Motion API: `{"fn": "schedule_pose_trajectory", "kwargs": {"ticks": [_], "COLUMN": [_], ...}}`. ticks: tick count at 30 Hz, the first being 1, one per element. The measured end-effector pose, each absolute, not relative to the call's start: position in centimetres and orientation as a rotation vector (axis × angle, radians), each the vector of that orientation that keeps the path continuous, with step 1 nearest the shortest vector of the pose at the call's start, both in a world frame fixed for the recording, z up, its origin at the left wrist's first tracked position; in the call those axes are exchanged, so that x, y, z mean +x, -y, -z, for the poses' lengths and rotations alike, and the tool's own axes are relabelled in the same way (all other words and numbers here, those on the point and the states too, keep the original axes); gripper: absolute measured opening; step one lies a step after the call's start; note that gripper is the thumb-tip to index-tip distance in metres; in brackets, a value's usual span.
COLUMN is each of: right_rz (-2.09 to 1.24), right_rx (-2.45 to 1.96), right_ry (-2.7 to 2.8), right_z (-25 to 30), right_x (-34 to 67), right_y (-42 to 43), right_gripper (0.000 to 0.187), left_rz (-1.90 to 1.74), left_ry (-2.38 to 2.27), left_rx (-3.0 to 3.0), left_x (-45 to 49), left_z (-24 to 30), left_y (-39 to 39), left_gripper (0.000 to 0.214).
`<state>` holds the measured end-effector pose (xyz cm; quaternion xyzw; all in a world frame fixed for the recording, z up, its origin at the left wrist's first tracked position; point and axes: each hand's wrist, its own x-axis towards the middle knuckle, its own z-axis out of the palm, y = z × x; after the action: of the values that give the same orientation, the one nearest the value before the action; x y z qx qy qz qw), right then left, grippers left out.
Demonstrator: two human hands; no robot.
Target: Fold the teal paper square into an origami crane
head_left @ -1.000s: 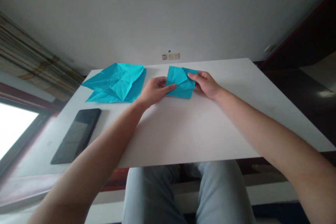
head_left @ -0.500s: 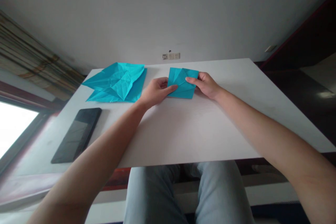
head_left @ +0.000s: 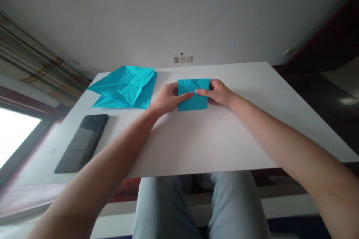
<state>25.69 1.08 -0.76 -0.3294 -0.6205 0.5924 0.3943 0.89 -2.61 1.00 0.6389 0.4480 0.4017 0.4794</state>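
A small folded square of turquoise paper is held between my two hands over the middle of the table. My left hand grips its left edge, thumb lying across the front and fingers behind. On the other side, my right hand pinches the right edge, its thumb on the front too. The two thumb tips nearly meet at the middle, where folded flaps show. Most of the fingers behind the paper are hidden.
Creased turquoise paper sheets lie at the table's back left. A black phone rests nearer the front left. The white table reaches toward a wall with power sockets. A curtain hangs at left.
The folded paper has come slightly closer to me and now sits straighter. My right thumb has slid left and down, closer to the left thumb.
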Motion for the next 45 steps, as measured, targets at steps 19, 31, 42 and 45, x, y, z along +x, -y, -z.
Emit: {"fn": "schedule_pose_trajectory", "kwargs": {"ticks": [19, 31, 42, 45], "right_rz": [-1.345, -1.295, -1.322, -1.362], "right_rx": [-0.865, -0.849, -0.866, -0.862], "right_ry": [1.272, 1.267, 1.256, 1.346], "right_z": [0.9, 1.0, 0.9, 0.9], "right_x": [25.9, 25.9, 25.8, 25.9], "right_y": [-2.1, -2.5, -2.3, -2.0], "right_gripper": [0.059, 0.070, 0.066, 0.059], "left_rz": [-1.002, -0.945, -0.858, -0.839], "left_ry": [-1.124, -1.066, -0.973, -0.937], "left_rx": [1.527, 1.531, 1.577, 1.589], "left_x": [0.6, 0.4, 0.2, 0.3], "left_z": [-0.6, -0.6, -1.1, -1.6], "left_y": [2.0, 2.0, 2.4, 2.8], "left_gripper": [0.045, 0.044, 0.051, 0.052]}}
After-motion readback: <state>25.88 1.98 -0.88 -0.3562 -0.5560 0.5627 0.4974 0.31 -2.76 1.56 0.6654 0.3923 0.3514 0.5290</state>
